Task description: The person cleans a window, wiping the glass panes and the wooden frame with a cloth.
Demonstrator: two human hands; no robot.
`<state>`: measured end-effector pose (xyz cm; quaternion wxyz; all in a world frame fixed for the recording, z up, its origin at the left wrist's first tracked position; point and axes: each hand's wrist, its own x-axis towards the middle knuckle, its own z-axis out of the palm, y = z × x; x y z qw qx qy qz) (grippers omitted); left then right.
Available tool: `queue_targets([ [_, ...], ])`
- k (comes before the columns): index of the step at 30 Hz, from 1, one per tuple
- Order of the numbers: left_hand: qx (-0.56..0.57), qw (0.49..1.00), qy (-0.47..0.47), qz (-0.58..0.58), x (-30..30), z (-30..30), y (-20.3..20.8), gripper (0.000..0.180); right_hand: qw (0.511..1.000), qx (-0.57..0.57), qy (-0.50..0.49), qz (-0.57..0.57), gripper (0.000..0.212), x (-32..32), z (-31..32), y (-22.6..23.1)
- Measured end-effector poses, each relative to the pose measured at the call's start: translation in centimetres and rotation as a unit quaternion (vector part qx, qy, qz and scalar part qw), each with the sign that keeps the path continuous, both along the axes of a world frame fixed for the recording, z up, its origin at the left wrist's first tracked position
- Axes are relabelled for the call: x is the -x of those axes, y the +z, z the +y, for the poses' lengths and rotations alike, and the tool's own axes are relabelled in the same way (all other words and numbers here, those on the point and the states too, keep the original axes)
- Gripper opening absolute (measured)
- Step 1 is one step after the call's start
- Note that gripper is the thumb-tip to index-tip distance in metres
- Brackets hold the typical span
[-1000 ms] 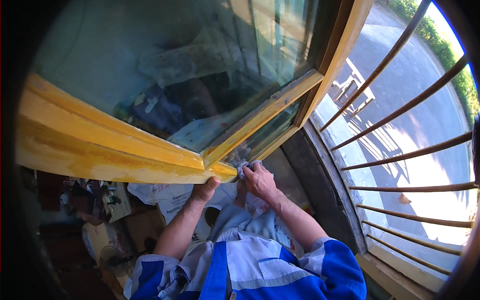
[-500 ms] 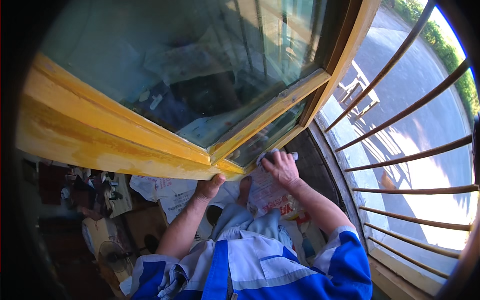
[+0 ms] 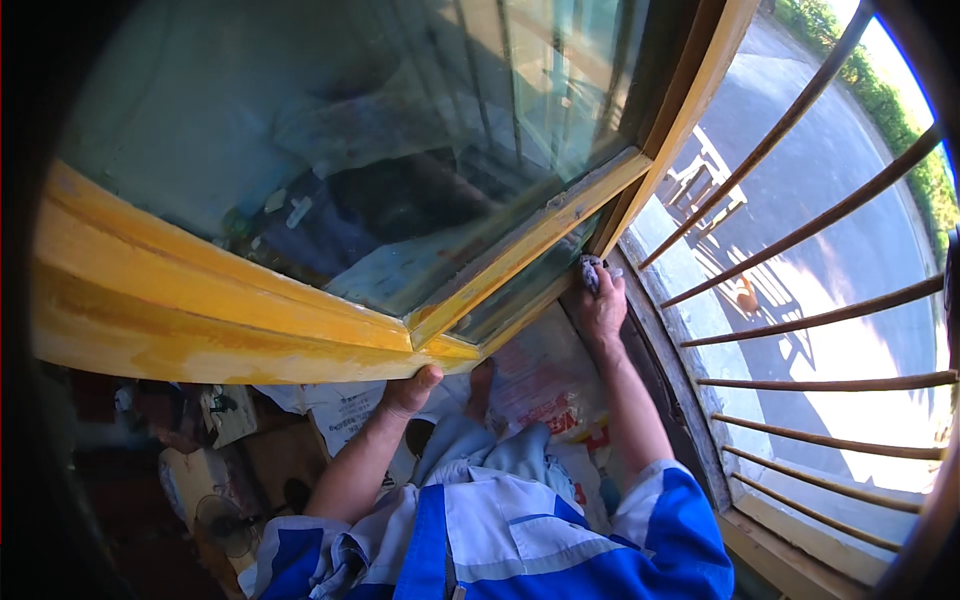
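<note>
A yellow-painted wooden window sash with glass panes stands swung inward before me. My left hand grips its near edge by the lower corner, thumb up against the wood and the other fingers hidden behind. Stretched forward, my right hand is closed round a crumpled pale cloth with dark patches. This cloth sits at the far end of the sash's bottom rail, close to the hinge-side post. A wooden crossbar divides the large glass pane from the narrow lower one.
Rusty bars cross the window opening on the right, with a paved yard and a wooden stool outside. Printed plastic sheeting lies below me. A fan and clutter fill the dim lower left.
My right hand has slid the cloth away from the near corner, along the bottom rail to its far right end. The left hand keeps its hold on the sash.
</note>
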<state>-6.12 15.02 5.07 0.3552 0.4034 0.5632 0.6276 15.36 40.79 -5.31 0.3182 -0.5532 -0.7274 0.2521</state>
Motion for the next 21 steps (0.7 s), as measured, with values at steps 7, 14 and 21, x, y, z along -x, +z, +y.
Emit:
queue_targets([
  [7, -0.004, 1.000, 0.021, 0.016, 0.4, -0.6, -1.2, 0.093, 0.996, -0.047, 0.067, 0.027, 0.045, 3.4, -8.4, -0.2],
  [14, -0.011, 0.999, 0.038, 0.020, 0.7, -0.4, -1.8, 0.091, 0.971, -0.042, 0.232, -0.046, 0.044, 5.6, -17.6, 0.7],
  [21, -0.031, 0.997, 0.051, 0.044, 1.1, -0.7, -2.3, 0.088, 0.933, -0.076, 0.326, -0.130, 0.033, 3.7, -13.6, 2.1],
])
